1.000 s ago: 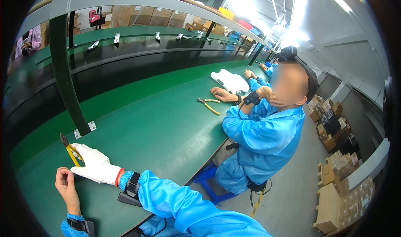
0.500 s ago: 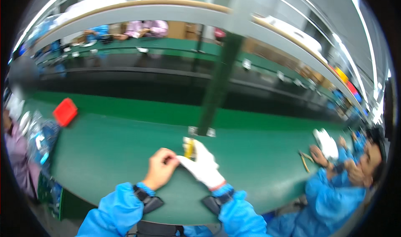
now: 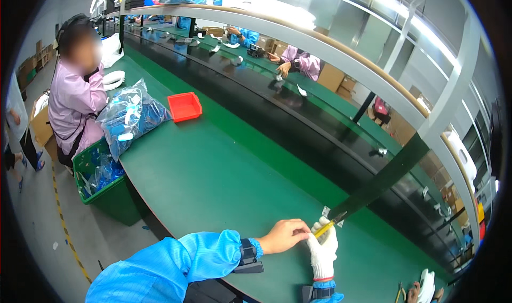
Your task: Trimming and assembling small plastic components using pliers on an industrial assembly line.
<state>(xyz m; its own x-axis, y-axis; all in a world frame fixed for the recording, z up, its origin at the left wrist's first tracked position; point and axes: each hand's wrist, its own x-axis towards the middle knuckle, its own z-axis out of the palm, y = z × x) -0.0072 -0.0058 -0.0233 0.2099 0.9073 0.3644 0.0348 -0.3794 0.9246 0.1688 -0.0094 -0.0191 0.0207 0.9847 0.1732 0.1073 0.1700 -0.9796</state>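
My right hand (image 3: 325,249) wears a white knit glove and is closed round yellow-handled pliers (image 3: 323,229). Their dark, pointed end sticks out past the fingers toward the far right. My left hand (image 3: 288,236) is bare, its thumb and fingers pinched together against the thumb side of the glove. Whether those fingers grip the glove's tip or something small cannot be made out. Both hands are above the green worktable (image 3: 224,180), close to the foot of a post.
A red bin (image 3: 184,106) and a clear bag of blue items (image 3: 133,116) lie on the table's left part. Below stands a green crate (image 3: 114,196). The post (image 3: 384,188) rises beside my right hand. A person sits at left; another's hands show at lower right near pliers (image 3: 400,292).
The view has swung left, so the red bin, bag and seated person show more fully. My hands stay together, the pliers still in my right hand.
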